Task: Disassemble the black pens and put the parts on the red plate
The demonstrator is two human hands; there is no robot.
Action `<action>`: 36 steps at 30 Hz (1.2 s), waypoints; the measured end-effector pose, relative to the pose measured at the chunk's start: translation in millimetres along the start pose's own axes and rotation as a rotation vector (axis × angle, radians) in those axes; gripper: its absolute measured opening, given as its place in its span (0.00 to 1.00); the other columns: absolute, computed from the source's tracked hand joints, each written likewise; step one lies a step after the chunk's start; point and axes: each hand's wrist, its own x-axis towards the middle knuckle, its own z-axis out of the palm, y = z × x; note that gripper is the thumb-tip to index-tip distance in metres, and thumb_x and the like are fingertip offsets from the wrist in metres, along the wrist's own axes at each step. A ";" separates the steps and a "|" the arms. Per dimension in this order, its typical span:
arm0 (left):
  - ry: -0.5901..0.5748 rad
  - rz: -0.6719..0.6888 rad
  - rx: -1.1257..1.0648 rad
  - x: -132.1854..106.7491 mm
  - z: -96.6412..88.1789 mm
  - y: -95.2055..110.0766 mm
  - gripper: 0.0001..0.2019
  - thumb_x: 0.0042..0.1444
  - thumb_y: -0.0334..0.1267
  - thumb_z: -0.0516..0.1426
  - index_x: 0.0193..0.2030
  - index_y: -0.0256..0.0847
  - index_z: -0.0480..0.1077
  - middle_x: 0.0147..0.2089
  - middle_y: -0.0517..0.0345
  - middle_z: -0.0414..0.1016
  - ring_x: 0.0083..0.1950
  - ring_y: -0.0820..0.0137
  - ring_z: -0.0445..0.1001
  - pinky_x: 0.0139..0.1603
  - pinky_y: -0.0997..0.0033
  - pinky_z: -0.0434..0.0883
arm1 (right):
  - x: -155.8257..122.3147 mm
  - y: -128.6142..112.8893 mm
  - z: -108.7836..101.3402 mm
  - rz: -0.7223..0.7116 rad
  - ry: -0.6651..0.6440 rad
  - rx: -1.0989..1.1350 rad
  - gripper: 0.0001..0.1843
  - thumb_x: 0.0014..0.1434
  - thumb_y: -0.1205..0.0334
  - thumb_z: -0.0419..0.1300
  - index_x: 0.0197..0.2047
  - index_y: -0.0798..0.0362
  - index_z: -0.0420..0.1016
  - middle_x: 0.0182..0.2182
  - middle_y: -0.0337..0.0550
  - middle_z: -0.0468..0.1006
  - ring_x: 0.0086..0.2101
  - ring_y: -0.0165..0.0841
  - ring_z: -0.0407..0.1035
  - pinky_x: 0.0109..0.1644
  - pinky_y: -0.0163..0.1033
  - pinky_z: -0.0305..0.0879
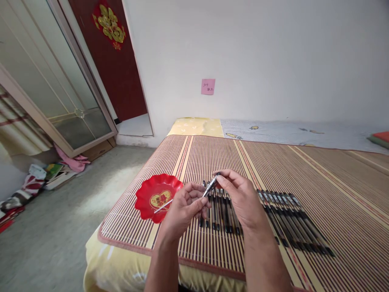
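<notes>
My left hand (pixel 186 206) and my right hand (pixel 238 197) meet above the bamboo mat (pixel 319 178), both pinching one black pen (pixel 211 186) that slants up to the right between them. My left fingers grip its lower end and my right fingertips close on its upper end. Beneath the hands several black pens (pixel 219 211) lie side by side on the mat. More pens (pixel 291 221) lie in a row to the right. A red scalloped plate (pixel 146 194) with a heart picture sits left of my left hand, holding a thin white stick (pixel 162 206).
The mat covers a bed with a yellow sheet (pixel 100 259) at its near corner. A grey floor (pixel 60 227) lies to the left, with clothes and books (pixel 45 176) by a glass-door cabinet (pixel 54 81). A pink note (pixel 208 86) hangs on the white wall.
</notes>
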 end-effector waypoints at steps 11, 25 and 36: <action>-0.036 0.036 0.040 0.3 -0.4 -1.4 0.19 0.58 0.44 0.67 0.46 0.37 0.65 0.35 0.52 0.83 0.30 0.70 0.81 0.31 0.75 0.72 | -0.9 1.4 2.4 -0.005 -0.067 -0.038 0.14 0.63 0.50 0.65 0.44 0.51 0.81 0.35 0.42 0.81 0.37 0.33 0.75 0.43 0.39 0.71; 0.917 -0.009 1.085 4.1 -84.8 -9.1 0.07 0.62 0.31 0.58 0.46 0.41 0.70 0.41 0.51 0.83 0.44 0.57 0.82 0.46 0.59 0.75 | 1.4 17.1 -5.6 0.066 -0.097 -0.104 0.19 0.63 0.47 0.65 0.49 0.52 0.79 0.46 0.50 0.83 0.40 0.35 0.77 0.50 0.45 0.76; 1.026 0.019 1.391 1.2 -86.5 -12.0 0.15 0.65 0.31 0.51 0.56 0.36 0.70 0.57 0.41 0.78 0.60 0.52 0.74 0.61 0.54 0.70 | 1.8 15.3 -8.3 0.032 -0.067 -0.097 0.17 0.62 0.48 0.65 0.45 0.53 0.80 0.41 0.49 0.83 0.36 0.34 0.77 0.46 0.44 0.78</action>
